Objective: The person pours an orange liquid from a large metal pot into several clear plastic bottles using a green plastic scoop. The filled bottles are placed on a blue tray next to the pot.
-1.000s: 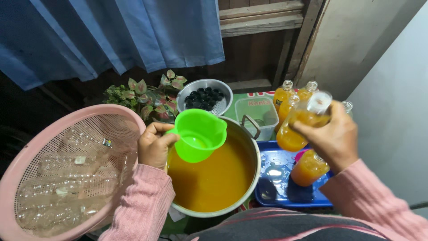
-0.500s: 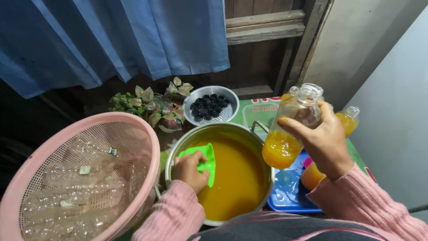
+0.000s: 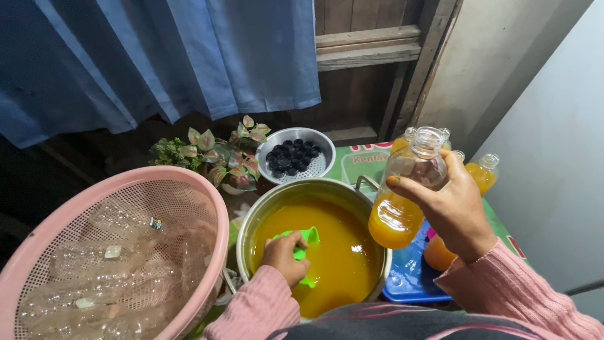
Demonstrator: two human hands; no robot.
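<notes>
The left hand (image 3: pixel 284 255) is closed around the green scoop (image 3: pixel 304 245), which is dipped into the orange liquid inside the pot (image 3: pixel 277 200). The scoop extends forward and right of the fingers, its bowl partly submerged.

The right hand (image 3: pixel 454 211) is wrapped around a clear bottle (image 3: pixel 409 189), held upright above the pot's right rim. The bottle is part-filled with orange liquid, its long axis vertical, its open mouth at the top. The mouth lies up and to the right of the scoop, well apart from it.

Left of the left hand sits a pink basket (image 3: pixel 207 189) holding empty bottles. Beyond the right hand stand filled bottles (image 3: pixel 481 173) on a blue tray (image 3: pixel 409 283).
</notes>
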